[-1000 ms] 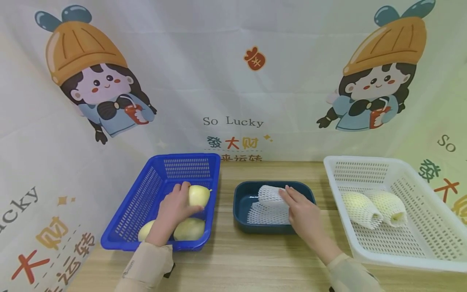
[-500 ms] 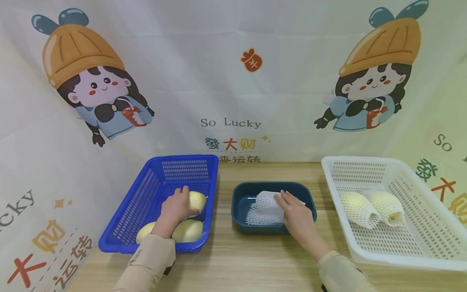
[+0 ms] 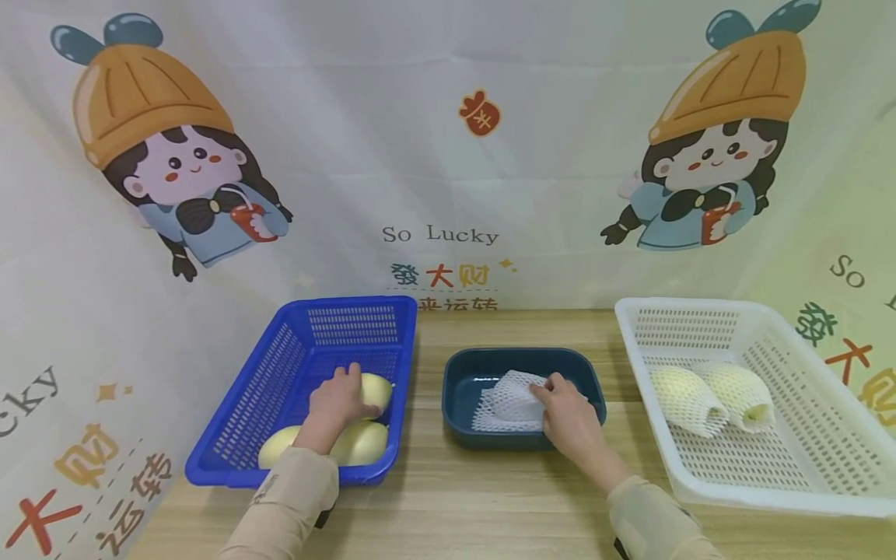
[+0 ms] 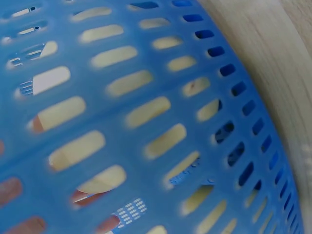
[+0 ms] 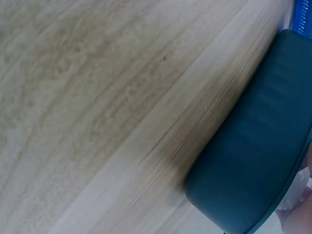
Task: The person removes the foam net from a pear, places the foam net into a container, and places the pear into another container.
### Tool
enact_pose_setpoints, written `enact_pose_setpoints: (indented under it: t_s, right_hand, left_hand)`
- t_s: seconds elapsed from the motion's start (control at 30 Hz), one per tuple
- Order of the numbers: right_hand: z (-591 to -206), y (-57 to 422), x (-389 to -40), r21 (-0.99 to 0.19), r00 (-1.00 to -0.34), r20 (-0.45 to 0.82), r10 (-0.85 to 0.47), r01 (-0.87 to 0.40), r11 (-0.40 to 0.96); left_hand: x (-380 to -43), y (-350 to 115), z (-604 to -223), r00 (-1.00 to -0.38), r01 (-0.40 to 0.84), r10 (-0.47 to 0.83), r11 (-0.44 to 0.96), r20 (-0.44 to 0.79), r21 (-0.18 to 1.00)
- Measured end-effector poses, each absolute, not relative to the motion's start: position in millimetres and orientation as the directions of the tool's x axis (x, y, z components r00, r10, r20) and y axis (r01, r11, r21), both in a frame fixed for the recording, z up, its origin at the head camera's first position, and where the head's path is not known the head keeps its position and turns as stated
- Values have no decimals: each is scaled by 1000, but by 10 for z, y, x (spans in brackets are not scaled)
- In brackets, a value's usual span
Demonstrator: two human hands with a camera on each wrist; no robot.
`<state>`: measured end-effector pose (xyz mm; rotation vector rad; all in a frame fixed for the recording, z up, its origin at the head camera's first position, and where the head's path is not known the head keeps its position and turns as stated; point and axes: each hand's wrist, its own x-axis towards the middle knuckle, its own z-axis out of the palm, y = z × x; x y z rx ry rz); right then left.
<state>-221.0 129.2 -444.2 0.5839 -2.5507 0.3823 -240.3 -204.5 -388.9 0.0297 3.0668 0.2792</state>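
Observation:
In the head view my left hand (image 3: 341,402) is inside the blue basket (image 3: 199,467), its fingers and thumb round a pale yellow fruit (image 3: 377,391). Two more such fruits sit close by, one being the front fruit (image 3: 362,445) under my wrist. My right hand (image 3: 570,412) reaches into the dark teal tray (image 3: 458,428) and pinches a white foam net sleeve (image 3: 519,389). Other netting lies flat beneath it. Through the basket slots (image 4: 131,83), the left wrist view shows pale fruit and bits of fingers. The tray hides most of my right hand in the right wrist view.
On the right stands a white basket (image 3: 777,498) with two fruits in foam nets, the left netted fruit (image 3: 689,400) touching the other. All three containers rest on a wooden table (image 3: 448,498). A printed cloth (image 3: 448,171) hangs behind.
My left hand has lowered slightly with its fruit, nearer the front one. My right hand has lowered the foam net sleeve, which now looks flatter, and its fingers have bent more.

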Motion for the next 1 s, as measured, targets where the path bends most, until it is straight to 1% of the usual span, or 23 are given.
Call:
enact_pose_setpoints:
  t_s: [0.1,0.23,0.33,0.43,0.63,1.0]
  right_hand:
    - [-4440,1295,-2205,-190,-818,477,-321,-452,871]
    - [-4441,1285,-2177,-249,-877,361,-318,-419,873]
    - [-4456,1274,-2158,-255,-909,274,-313,-382,888]
    - [-4468,1269,-2146,-239,-924,228,-307,-358,902]
    - [-4464,1281,-2132,-212,-934,198,-298,-337,917]
    - [-4456,1294,-2117,-141,-908,260,-329,-373,917]
  left_hand:
    - [-2399,-2040,-3882,-997,9,21,985,-68,172]
    - [-2391,-2039,-3888,-997,6,19,987,-79,163]
    - [-2391,-2045,-3908,-996,8,22,988,-85,156]
    - [-2401,-2055,-3938,-996,13,26,989,-83,146]
    - [-2429,-2058,-3968,-997,15,26,991,-78,135]
    - [-2461,-2048,-3975,-995,3,14,994,-100,112]
